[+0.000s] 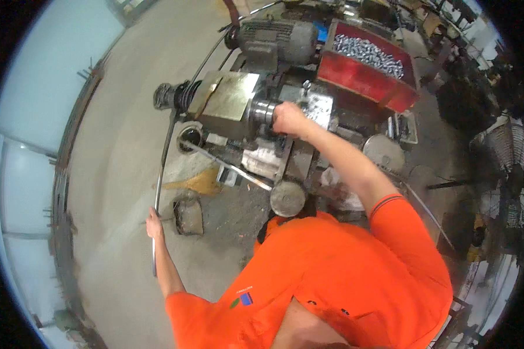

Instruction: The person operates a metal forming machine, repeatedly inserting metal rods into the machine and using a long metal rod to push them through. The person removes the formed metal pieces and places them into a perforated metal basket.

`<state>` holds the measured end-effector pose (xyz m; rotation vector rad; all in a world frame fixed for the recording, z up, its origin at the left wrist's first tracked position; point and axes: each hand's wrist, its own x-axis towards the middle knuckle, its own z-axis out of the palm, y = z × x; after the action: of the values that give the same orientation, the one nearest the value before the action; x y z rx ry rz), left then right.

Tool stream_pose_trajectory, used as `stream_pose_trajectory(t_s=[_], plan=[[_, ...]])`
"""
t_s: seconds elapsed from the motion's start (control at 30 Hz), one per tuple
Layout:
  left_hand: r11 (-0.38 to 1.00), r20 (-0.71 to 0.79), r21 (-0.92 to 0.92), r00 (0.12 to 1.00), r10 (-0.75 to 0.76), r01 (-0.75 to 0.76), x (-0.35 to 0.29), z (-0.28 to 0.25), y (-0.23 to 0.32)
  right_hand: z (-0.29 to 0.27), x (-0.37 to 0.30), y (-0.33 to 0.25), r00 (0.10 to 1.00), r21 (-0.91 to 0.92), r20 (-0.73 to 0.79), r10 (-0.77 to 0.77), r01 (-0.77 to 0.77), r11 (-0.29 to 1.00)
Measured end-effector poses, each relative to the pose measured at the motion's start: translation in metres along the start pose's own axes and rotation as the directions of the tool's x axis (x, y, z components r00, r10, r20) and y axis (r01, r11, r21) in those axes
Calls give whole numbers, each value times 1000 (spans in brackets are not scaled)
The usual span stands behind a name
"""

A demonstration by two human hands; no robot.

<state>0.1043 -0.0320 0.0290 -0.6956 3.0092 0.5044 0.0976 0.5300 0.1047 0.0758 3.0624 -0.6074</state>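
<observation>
My left hand (154, 225) is closed around a long metal lever (163, 160), out to the left of the machine. The lever runs up to the black pulley end (184, 97) of a small lathe. At the lathe's round steel spindle nose (262, 112), my right hand (289, 120) is closed with its fingers curled against the front. Whatever those fingers hold is hidden. A flat metal cover (230, 96) tops the headstock, with a thin bar lying across it.
A grey electric motor (279, 42) sits behind the headstock. The red bin (355, 81) at the back right holds many small shiny metal parts. Below the headstock, a second metal bar (230, 167) slants toward a round handwheel (288, 199). An open container (188, 217) stands on the floor.
</observation>
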Motion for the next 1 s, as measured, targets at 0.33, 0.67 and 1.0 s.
stream_pose_trajectory(t_s=[0.33,0.67,1.0], plan=[[943,252,-329,967,43,44,-66,20,20,-92,-41,32,958,-187,-174,229,-260,947],[844,301,-429,830,469,-321,22,38,131,-92,-168,93,640,100,-768,-27,162,982],[938,322,-239,891,320,-251,53,59,136,199,-534,97,202,296,-56,978,-932,209]])
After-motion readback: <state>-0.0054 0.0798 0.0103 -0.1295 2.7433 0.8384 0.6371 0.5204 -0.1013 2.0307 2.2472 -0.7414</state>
